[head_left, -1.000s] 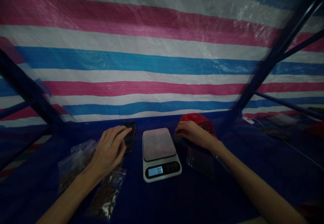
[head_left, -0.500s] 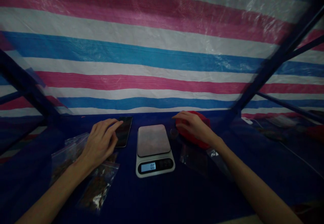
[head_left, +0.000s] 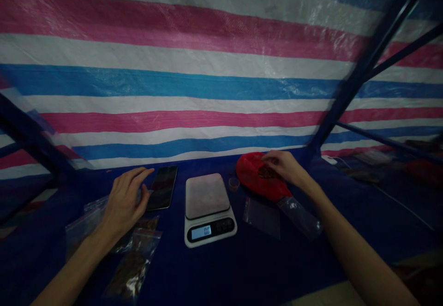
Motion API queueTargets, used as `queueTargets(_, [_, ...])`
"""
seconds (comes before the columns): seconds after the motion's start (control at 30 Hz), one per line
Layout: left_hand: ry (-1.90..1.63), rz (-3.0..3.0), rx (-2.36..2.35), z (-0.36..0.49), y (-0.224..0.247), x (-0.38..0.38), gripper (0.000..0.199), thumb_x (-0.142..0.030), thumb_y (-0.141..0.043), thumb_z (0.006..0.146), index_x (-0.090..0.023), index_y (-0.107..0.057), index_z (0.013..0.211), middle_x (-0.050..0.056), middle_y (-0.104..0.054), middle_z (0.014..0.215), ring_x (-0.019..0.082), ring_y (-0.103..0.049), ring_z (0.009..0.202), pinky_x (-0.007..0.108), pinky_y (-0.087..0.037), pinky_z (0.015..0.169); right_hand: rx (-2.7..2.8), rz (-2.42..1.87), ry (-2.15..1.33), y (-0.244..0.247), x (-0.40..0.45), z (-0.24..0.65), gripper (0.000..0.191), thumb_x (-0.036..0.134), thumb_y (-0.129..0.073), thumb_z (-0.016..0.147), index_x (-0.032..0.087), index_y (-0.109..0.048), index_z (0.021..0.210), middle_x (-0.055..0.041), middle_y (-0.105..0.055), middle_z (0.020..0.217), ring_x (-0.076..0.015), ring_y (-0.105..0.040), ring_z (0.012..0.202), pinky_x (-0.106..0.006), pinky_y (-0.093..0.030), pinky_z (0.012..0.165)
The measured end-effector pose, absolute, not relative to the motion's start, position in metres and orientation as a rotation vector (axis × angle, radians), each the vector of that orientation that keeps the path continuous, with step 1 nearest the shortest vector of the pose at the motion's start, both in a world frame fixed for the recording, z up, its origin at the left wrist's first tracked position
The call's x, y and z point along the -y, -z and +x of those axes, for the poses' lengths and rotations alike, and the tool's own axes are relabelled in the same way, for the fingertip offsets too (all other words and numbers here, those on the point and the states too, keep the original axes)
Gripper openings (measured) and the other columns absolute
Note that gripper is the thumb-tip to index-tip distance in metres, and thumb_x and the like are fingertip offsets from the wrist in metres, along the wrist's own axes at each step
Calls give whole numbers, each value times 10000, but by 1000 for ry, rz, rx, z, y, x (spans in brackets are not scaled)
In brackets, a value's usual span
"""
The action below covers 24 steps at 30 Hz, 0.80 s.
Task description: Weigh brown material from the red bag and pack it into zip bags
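My left hand (head_left: 126, 197) is open, fingers loosely bent and spread, beside a dark phone (head_left: 165, 188) and above clear zip bags (head_left: 133, 262) of brown, crumbly pieces. My right hand (head_left: 282, 164) is at the mouth of a red bag (head_left: 251, 170) with brown bits inside. Its fingertips are pinched together over those bits; what they hold is too small to make out. Between the hands stands a white kitchen scale (head_left: 207, 197), its plate bare and its display (head_left: 201, 232) reading 0.0. A small clear cup (head_left: 234, 184) sits between scale and red bag.
Flat clear bags (head_left: 263, 217) lie in front of the red bag. Blue metal posts (head_left: 346, 98) rise at both sides of the blue tabletop (head_left: 207, 276). Striped plastic sheeting (head_left: 194, 84) hangs behind. A white plug with a cord (head_left: 328, 159) lies at right.
My right hand has moved right, from over the red bag to its opening, and its fingers have come together. My left hand has drawn back slightly from the phone. The view has shifted a little.
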<state>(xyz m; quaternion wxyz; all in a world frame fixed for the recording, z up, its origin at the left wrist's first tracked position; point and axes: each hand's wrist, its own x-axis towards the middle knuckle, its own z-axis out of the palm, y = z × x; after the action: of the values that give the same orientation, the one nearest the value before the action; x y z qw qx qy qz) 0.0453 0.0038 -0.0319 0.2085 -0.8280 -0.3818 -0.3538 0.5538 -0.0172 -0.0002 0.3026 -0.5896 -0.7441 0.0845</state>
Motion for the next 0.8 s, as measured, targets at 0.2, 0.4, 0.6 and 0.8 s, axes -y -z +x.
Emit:
queueTargets(0.2, [997, -2329, 1016, 53, 28, -2, 505, -148, -479, 966, -239, -421, 1460, 138, -591, 1287, 307, -596, 1174, 469, -493, 972, 2309, -1325, -82, 8, 10, 484, 345, 91, -512, 934, 188, -775, 1136, -101, -765, 1185, -258, -681, 1131, -420, -493, 1055])
queueTargets(0.4, [1040, -2287, 1032, 58, 24, -7, 527, -136, -470, 946, -235, -430, 1462, 139, -597, 1287, 304, -592, 1181, 465, -490, 975, 2500, -1387, -104, 38, -2, 479, 698, -94, -405, 790, 217, -693, 1344, -81, -613, 1472, -277, -530, 1400, -512, -413, 1150])
queueTargets(0.6, [929, -2277, 1024, 51, 31, -7, 534, -110, -457, 942, -222, -422, 1464, 150, -587, 1310, 306, -586, 1196, 466, -472, 997, 2618, -1376, -90, 56, -1, 487, 643, -20, -425, 881, 218, -600, 1453, -109, -543, 1534, -325, -412, 1495, -622, -390, 1134])
queueTargets(0.8, [993, -2229, 1015, 40, 29, -8, 523, -76, -451, 937, -208, -447, 1444, 154, -589, 1290, 301, -582, 1205, 465, -477, 1003, 2523, -1325, -121, 50, 2, 487, 624, -43, -417, 862, 175, -650, 1398, -125, -622, 1450, -286, -463, 1467, -526, -424, 1150])
